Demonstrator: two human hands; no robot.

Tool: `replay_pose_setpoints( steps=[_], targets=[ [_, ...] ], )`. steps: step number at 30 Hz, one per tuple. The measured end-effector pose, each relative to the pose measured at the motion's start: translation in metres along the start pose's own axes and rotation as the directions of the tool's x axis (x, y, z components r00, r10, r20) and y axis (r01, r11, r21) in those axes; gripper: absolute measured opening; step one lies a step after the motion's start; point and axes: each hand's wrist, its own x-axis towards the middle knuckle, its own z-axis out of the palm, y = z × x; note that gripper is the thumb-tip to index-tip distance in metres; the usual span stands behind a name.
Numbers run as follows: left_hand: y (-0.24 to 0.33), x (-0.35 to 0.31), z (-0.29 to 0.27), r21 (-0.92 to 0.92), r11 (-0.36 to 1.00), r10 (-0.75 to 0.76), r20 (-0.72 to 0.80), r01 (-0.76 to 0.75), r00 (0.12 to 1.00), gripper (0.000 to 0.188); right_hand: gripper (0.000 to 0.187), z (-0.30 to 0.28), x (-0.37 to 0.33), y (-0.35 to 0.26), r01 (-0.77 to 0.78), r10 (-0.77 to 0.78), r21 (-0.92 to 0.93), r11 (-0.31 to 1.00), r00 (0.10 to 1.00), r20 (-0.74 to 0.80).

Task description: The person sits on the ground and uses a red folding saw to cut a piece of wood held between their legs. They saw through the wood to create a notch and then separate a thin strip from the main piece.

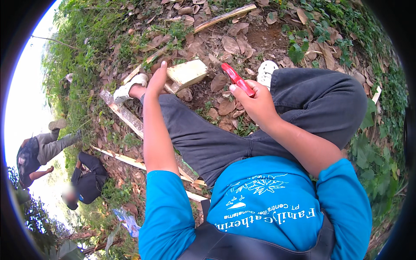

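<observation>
Block: in the head view this pale, squared piece of wood is at the upper middle, out beyond the person's lap, between the two feet and well above the waist in the picture. The left hand is at its left end, with the thumb pointing away from the body; the other fingers are hidden, so I cannot tell whether they are clamped on the wood or only rest against it. The right hand is closed round the red handle of a tool, fingers wrapped under it and thumb laid along the near end. The handle's far end points up and left, toward the block but apart from it; whatever extends past it blends into the leaves.

The person sits with knees spread, in dark trousers, a blue shirt and white shoes. A plank lies left of the left leg, and a thin stick lies farther out. At the left, two other people are near green plants, and a plastic bag lies below them.
</observation>
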Motion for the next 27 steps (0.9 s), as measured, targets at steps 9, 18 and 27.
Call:
replay_pose_setpoints(
  steps=[9,18,27],
  targets=[
    [-0.012,-0.071,0.057,-0.473,0.756,0.373,-0.255,-0.452,0.892,0.077,0.024,0.005,-0.002,-0.001,-0.053,0.052,0.05,0.997,0.998,0.018],
    [0.005,-0.109,0.134,0.257,0.735,0.677,-0.336,-0.628,0.655,0.096,0.021,0.004,-0.002,0.002,-0.087,0.087,0.018,0.996,0.996,-0.011],
    [-0.025,-0.094,0.125,0.031,0.865,0.423,-0.583,-0.501,0.694,0.108,0.018,0.002,0.004,0.01,-0.079,0.082,0.047,0.996,0.995,-0.059]
  ],
)
